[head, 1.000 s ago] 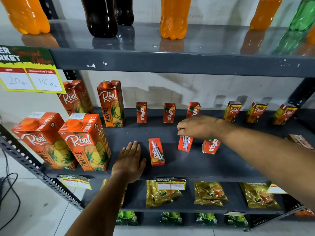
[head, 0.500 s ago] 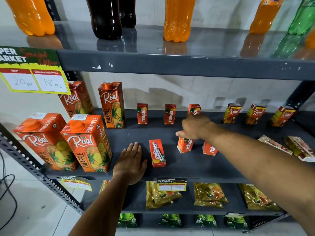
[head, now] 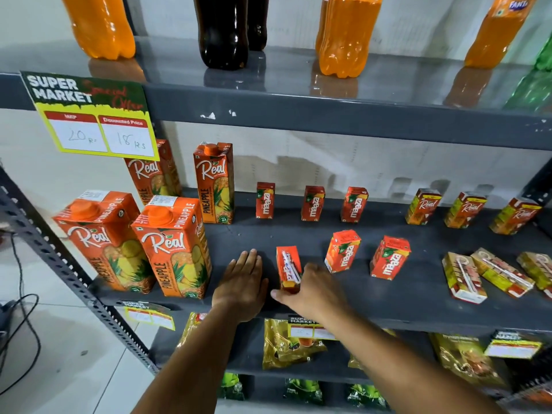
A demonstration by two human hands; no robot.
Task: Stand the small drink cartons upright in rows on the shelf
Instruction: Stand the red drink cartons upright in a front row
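Observation:
On the grey middle shelf (head: 388,306), three small red Maaza cartons (head: 312,203) stand upright in a back row. Two more Maaza cartons (head: 342,251) stand in front of them. One red carton (head: 287,265) lies flat with its straw side up near the front edge. My right hand (head: 310,289) touches its near end, fingers curled at it. My left hand (head: 243,282) rests flat and open on the shelf just left of it. Three small Real cartons (head: 466,209) stand at the back right; three others (head: 464,277) lie flat at the front right.
Tall Real pineapple cartons (head: 173,246) stand at the left of the shelf. Soda bottles (head: 346,34) line the shelf above, which carries a price sign (head: 95,121). Snack packets (head: 286,345) fill the shelf below. Cables (head: 18,324) lie on the floor at left.
My right hand has let go of the second front carton, now upright, and moved down-left to the lying carton. The left hand has stayed flat on the shelf.

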